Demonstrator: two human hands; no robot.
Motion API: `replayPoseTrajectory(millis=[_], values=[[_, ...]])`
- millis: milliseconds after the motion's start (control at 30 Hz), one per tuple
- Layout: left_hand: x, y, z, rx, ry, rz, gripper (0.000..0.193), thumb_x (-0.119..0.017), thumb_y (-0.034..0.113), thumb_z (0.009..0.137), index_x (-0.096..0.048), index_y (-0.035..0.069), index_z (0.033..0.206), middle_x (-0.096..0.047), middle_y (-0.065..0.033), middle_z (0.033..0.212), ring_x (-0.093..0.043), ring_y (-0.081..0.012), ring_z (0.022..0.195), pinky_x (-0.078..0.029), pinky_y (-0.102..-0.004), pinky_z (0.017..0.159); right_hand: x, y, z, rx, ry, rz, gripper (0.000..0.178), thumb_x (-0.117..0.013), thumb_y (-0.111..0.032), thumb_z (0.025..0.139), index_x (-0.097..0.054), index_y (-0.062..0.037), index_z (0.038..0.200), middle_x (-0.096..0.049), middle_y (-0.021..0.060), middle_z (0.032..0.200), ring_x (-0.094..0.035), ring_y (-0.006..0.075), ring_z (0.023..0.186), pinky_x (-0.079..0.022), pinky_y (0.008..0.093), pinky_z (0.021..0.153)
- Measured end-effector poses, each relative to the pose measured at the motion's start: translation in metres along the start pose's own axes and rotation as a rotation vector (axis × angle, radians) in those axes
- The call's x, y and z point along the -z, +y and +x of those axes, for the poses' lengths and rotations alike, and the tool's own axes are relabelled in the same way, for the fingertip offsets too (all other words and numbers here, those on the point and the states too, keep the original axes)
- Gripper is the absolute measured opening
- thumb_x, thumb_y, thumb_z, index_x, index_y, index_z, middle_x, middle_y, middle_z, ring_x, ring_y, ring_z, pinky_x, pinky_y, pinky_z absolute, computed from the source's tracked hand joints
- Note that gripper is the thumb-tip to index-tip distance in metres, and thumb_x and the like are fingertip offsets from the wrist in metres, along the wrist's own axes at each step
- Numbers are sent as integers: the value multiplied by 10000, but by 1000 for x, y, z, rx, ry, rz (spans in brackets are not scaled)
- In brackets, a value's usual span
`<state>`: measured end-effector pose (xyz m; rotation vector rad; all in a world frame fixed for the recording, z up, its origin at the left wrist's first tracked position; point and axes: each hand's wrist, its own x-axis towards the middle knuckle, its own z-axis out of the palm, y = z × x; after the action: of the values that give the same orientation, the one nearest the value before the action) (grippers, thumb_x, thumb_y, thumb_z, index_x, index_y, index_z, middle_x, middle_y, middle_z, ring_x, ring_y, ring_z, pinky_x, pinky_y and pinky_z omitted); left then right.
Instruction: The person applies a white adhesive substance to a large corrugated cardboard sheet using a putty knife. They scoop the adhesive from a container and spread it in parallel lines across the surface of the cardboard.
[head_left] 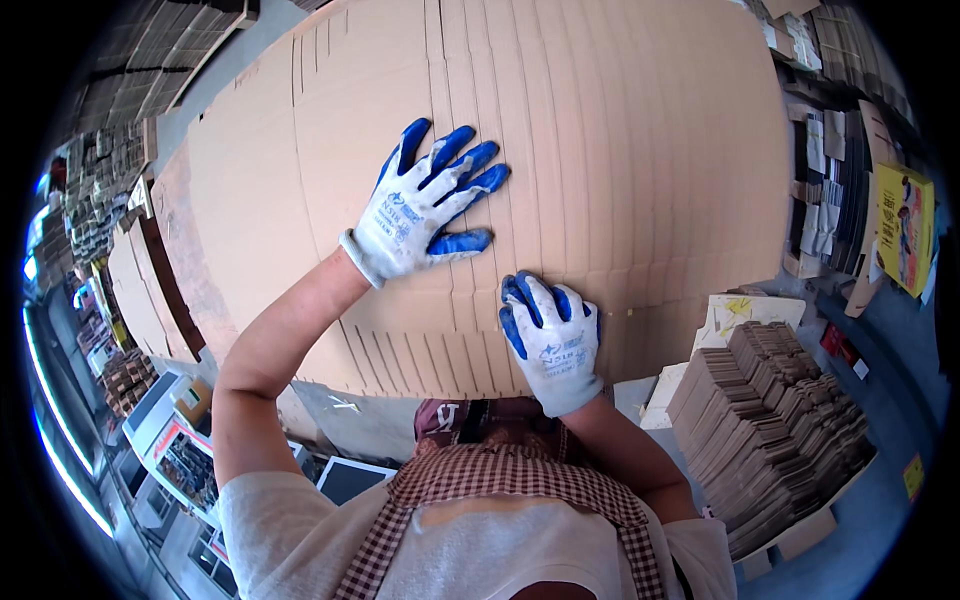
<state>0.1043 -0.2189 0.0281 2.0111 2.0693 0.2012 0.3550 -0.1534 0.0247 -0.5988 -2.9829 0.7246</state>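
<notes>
A large brown cardboard sheet (640,150) with long parallel creases and several short slits near its front edge lies before me. My left hand (410,210), in a white glove with blue fingers, rests on the middle of the sheet, its fingers spread and stretched out. Closer to my body, my right hand (553,340) wears a matching glove. Its fingers are curled down against the sheet beside the slit strips near the front edge. What lies under those fingertips is hidden.
Stacked folded cardboard (770,430) stands at the near right. Beyond it are a yellow box (903,230) and more bundled cardboard (825,190). To the left are a flat cardboard stack (150,290) and a white machine-like cabinet (160,430). Piles of cardboard (150,60) fill the far left.
</notes>
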Motion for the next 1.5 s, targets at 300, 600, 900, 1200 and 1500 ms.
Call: replayPoseTrajectory(millis=[300, 600, 900, 1200, 1500], values=[[2, 2, -1, 22, 6, -2, 661, -567, 551, 889, -504, 152, 1413, -450, -75, 1482, -366, -291, 1403, -167, -573, 1178, 0, 1, 3, -34, 24, 39, 268, -695, -293, 827, -693, -214, 1083, -584, -42, 1249, -542, 205, 1017, -424, 393, 835], [4, 2, -2, 21, 12, 6, 665, -577, 549, 881, -516, 142, 1403, -457, -78, 1475, -366, -296, 1401, -171, -562, 1182, -3, 3, 0, -56, 22, 71, 273, -697, -307, 825, -694, -211, 1080, -578, -51, 1263, -538, 205, 1024, -418, 392, 843], [2, 0, -4, 25, 2, 12, 669, -580, 548, 879, -509, 148, 1411, -445, -81, 1485, -356, -296, 1407, -161, -559, 1188, -6, 6, -1, -48, 11, 83, 251, -687, -302, 834, -696, -210, 1067, -567, -53, 1281, -543, 211, 1032, -421, 400, 833], [3, -3, -6, 32, -24, -20, 669, -575, 540, 887, -500, 140, 1417, -431, -85, 1495, -344, -304, 1414, -149, -561, 1184, -1, 5, 0, -42, -24, 62, 255, -680, -291, 843, -690, -193, 1078, -573, -29, 1269, -550, 214, 1033, -426, 400, 841], [8, -11, -34, 221, 85, 41, 637, -581, 429, 887, -483, 112, 1430, -401, -137, 1508, -324, -358, 1415, -138, -563, 1171, 15, -8, 27, 162, -4, 107, 370, -646, -258, 847, -649, -151, 1201, -565, 32, 1316, -549, 269, 1077, -426, 444, 876]])
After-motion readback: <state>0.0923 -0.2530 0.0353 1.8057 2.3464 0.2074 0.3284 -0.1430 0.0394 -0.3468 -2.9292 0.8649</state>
